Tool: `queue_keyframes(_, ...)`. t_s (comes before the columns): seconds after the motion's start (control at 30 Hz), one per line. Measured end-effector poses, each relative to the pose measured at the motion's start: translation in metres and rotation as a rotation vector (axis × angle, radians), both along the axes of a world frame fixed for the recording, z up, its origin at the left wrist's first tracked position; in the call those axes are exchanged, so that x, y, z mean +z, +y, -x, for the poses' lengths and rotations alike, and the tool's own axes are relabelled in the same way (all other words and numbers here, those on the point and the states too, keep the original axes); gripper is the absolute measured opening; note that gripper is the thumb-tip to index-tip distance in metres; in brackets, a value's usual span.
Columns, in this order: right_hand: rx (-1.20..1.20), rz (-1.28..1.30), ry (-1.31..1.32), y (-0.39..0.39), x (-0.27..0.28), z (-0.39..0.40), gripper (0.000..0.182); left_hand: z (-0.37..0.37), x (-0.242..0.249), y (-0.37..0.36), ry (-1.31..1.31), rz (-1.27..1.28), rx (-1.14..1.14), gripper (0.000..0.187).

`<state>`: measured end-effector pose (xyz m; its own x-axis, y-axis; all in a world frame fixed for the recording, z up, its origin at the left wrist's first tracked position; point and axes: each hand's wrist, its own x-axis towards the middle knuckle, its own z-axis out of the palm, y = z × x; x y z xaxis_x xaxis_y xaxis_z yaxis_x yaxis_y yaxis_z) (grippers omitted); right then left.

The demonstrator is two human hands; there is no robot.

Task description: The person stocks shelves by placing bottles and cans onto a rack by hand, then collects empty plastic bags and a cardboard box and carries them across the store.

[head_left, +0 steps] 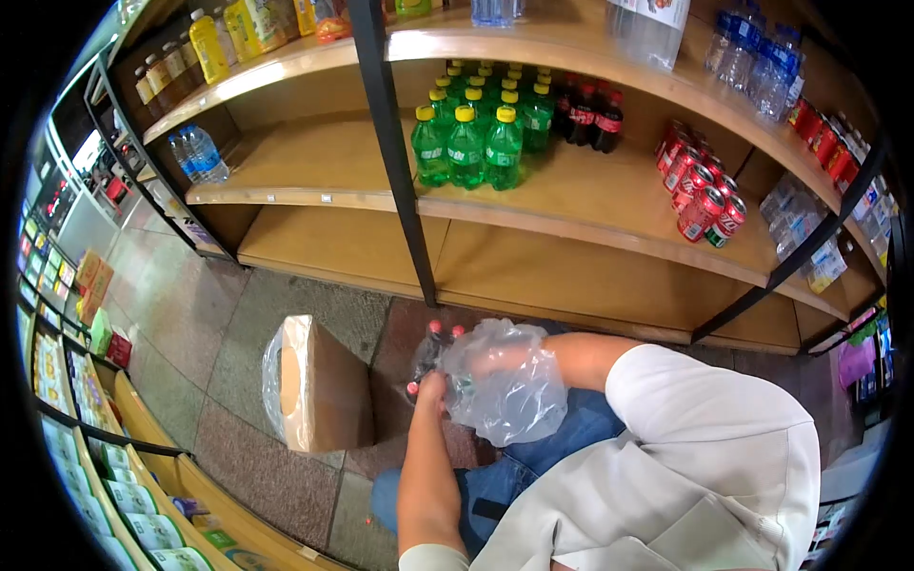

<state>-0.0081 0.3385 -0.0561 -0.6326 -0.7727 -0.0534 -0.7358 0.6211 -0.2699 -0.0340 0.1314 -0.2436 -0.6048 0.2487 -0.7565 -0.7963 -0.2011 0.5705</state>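
The left hand [433, 390] reaches down to a shrink-wrapped pack of dark bottles with red caps [433, 347] that sits on the floor [190, 324] in front of the shelving unit [533, 238]. Its grip is clenched around the top of one bottle at the near edge of the pack, the fingers wrapped about the neck.

The right hand [495, 362] lies under a loose bunch of clear plastic wrap [505, 381] that billows over the pack. The film hides the fingers, so I cannot tell how far this grip is closed or what it grasps; the forearm runs back to a pale sleeve [705, 428].

Just left of the pack, a cardboard box [319, 385] covered in clear film stands on the floor, apart from the hand.

On the middle shelf stand green bottles with yellow caps [466, 143], dark bottles with red labels [586, 114] behind them, and red cans [700, 190] further right. The lowest shelf board is just beyond the pack. Blue jeans [514, 466] show below the arms.
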Motion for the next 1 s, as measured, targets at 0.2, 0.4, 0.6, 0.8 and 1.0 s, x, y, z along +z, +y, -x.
queue_keyframes(0.2,-0.146,0.196,-0.105,0.008,0.012,-0.001,0.042,-0.003,0.103,-0.006,0.362,0.216,0.191,0.016)
queue_keyframes(0.4,-0.334,0.259,-0.057,-0.009,0.015,-0.003,0.050,-0.009,0.160,-0.008,0.396,0.169,0.271,0.018)
queue_keyframes(0.6,-0.369,0.595,-0.827,-0.001,0.063,-0.020,0.057,-0.010,0.188,-0.003,0.992,0.713,0.249,0.018)
queue_keyframes(0.8,-0.520,0.521,-0.875,-0.001,0.070,-0.020,0.048,0.008,0.170,-0.016,0.837,0.658,0.244,0.020)
queue_keyframes(1.0,-0.500,0.498,-1.077,0.022,0.044,-0.034,0.062,-0.015,0.206,-0.011,0.355,0.081,0.036,0.019)
